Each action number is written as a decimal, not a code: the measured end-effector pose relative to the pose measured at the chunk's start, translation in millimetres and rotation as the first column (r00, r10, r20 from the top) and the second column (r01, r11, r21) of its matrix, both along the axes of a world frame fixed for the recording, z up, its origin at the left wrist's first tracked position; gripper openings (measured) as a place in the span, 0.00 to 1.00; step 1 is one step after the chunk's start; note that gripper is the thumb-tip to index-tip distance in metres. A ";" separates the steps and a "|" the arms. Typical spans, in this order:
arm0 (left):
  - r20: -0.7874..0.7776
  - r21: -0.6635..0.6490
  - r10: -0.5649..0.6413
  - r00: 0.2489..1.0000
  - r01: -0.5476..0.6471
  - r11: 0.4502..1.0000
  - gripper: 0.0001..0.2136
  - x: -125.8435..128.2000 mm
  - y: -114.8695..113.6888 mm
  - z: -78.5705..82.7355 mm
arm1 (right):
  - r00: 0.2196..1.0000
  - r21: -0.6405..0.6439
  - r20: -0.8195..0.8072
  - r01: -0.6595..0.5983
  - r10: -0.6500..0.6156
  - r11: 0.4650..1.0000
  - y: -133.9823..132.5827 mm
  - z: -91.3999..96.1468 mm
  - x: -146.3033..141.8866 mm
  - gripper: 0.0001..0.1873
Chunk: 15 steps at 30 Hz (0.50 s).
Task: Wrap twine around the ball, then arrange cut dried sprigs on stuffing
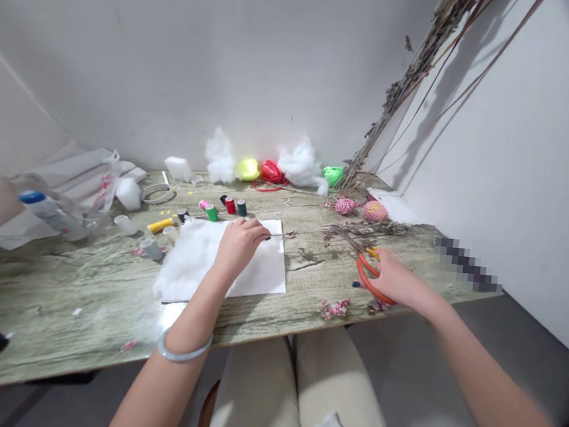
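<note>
The left hand point(243, 243) pinched a dried twig point(291, 234) above a white sheet point(264, 275); the right hand point(393, 276) gripped orange scissors point(370, 287), their blades crowded by dried sprigs point(370, 229). Thread spools point(211, 213) stood just beyond the sheet. Cotton tufts point(303, 162) lined the desk's point(303, 278) back, and tall stems point(394, 103) leaned in the corner.

This is a little craft corner (home or studio, I couldn't say from here). A wood-grained desk point(106, 311) stands against plain pale walls point(153, 62), strewn with coloured thread spools point(230, 205), tufts of white stuffing point(299, 163) and bright bundles point(271, 170); orange-handled scissors point(368, 285) are held over it, and tall dried stems point(399, 94) lean in the far corner.
</note>
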<state>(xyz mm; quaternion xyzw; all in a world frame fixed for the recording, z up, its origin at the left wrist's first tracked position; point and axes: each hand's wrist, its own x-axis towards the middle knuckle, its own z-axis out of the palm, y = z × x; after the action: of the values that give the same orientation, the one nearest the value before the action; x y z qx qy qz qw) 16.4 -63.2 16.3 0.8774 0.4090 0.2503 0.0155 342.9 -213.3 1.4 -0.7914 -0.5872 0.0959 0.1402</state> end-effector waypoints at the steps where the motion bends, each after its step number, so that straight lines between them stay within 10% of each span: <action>1: 0.000 0.007 -0.001 1.000 0.001 1.000 0.10 -0.2 0.1 -0.2 | 1.000 -0.019 -0.030 0.001 -0.002 1.000 1.4 1.7 -1.6 0.40; 15: -0.139 -0.016 0.016 0.990 -0.018 1.000 0.10 9.7 -4.8 -6.1 | 0.960 -0.282 0.273 0.014 0.066 0.959 13.1 23.7 -9.0 0.19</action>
<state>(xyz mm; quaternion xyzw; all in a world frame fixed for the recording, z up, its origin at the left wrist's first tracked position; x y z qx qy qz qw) 26.1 -68.0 10.2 0.8890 0.4186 0.1853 -0.0074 334.0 -200.1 25.1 -0.8010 -0.5919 0.0673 -0.0590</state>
